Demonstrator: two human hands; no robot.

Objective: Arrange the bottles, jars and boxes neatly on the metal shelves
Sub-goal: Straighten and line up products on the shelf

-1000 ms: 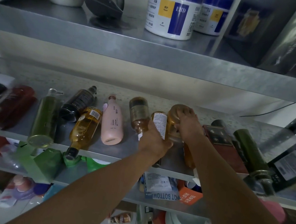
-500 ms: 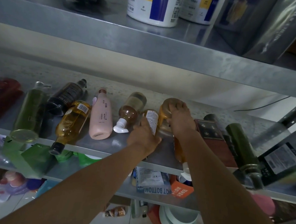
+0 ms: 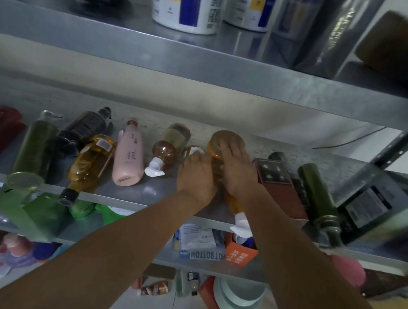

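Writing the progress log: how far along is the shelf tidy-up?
Partly done: pink bottle and white-pump bottle lie side by side on the middle shelf. In hand: left hand holds a small labelled bottle, right hand rests on a large amber bottle. Left: green boxes jumbled on the lower shelf.

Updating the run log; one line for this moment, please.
left hand: grips small labelled amber bottle | right hand: rests on large amber pump bottle | both bottles lying on middle shelf
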